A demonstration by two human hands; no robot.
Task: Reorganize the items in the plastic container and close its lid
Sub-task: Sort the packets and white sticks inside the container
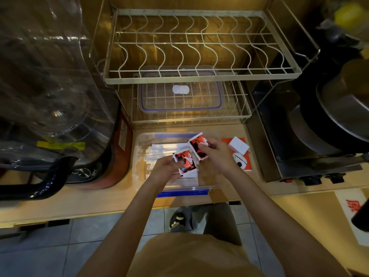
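Your left hand is closed in a pinch on one small red, black and white printed sachet, and your right hand has its fingers curled round a second sachet of the same print, held a little higher and tilted; both hands hover over the open box, close together but with the two packets apart, which looks like you are sorting or squaring them up before laying them back in. Beneath them, the clear rectangular plastic container with blue clips sits on the pale wooden counter, near its front edge, so you can work straight down into it. Its matching clear lid with the blue seal is parked on the lower tier of the cream wire dish rack directly behind, out of the way yet within reach for closing, a step not yet done. Inside the container lies a row of white paper-wrapped sticks; how many, you cannot tell, as they overlap. So: one container, one lid, two red sachets in hand. Just right of the container, a white plug adapter rests on a red card.
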